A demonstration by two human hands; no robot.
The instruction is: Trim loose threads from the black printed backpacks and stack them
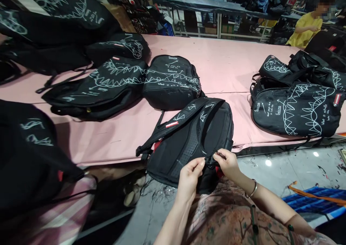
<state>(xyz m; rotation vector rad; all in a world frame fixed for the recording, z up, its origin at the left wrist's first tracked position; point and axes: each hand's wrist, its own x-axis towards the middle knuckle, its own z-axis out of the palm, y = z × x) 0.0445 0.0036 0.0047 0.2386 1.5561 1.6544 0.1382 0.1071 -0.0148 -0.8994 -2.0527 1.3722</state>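
A black backpack (189, 151) lies on its front at the table's near edge, padded back panel and shoulder straps facing up. Its lower end hangs over the edge toward my body. My left hand (191, 173) is closed in a pinch at the lower end of a shoulder strap (201, 129). Close beside it, my right hand (227, 163) pinches the dark webbing at that same strap end. A small dark buckle seems to sit between the two hands, but its details are too small to tell. The other shoulder strap (173, 124) stretches loosely to the left.
Several black backpacks with white scribble print (297, 110) lie on the pink-covered table (224, 65), heaped at left and right. At the near left is another person's checked garment (81, 201). A person in yellow (305, 30) works at the far right. Blue fabric (316, 205) lies on the floor.
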